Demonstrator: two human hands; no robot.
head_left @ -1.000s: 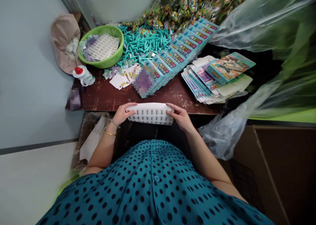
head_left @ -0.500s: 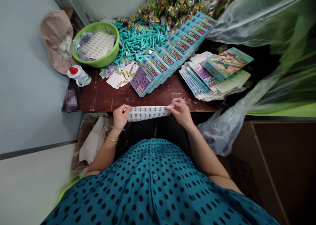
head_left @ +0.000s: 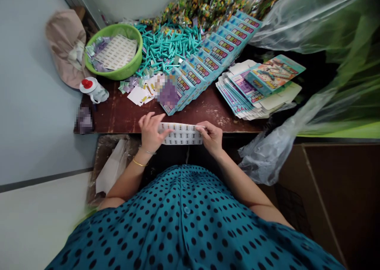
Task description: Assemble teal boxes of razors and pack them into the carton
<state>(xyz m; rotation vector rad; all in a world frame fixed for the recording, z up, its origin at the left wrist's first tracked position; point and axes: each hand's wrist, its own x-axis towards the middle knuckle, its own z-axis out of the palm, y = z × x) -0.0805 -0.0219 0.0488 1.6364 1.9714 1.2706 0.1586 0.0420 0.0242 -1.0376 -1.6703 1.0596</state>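
Note:
A white sheet of small printed labels (head_left: 181, 135), in rows with dark marks, is stretched above my lap at the table's front edge. My right hand (head_left: 211, 137) is closed on its right end, thumb and fingers pinching the upper corner. At the left end, my left hand (head_left: 152, 132) has its fingers raised and spread above the sheet's edge, with the thumb lying over the sheet's face. Just beyond the sheet, a slanting row of blue printed boxes (head_left: 204, 68) stands on the table.
A green basin (head_left: 136, 58) holds another label sheet and purple packets. Turquoise sticks (head_left: 170, 48) are heaped beside it. White cards (head_left: 139, 95), a lidded cup (head_left: 99, 92) and flat cartons (head_left: 234, 94) lie around. One box (head_left: 274, 74) tops the cartons; clear plastic (head_left: 267, 157) hangs at right.
My left hand has loosened its pinch on the sheet's left end, and its fingers have spread and moved rightward. My right hand has shifted left, and the sheet has tilted to show more rows.

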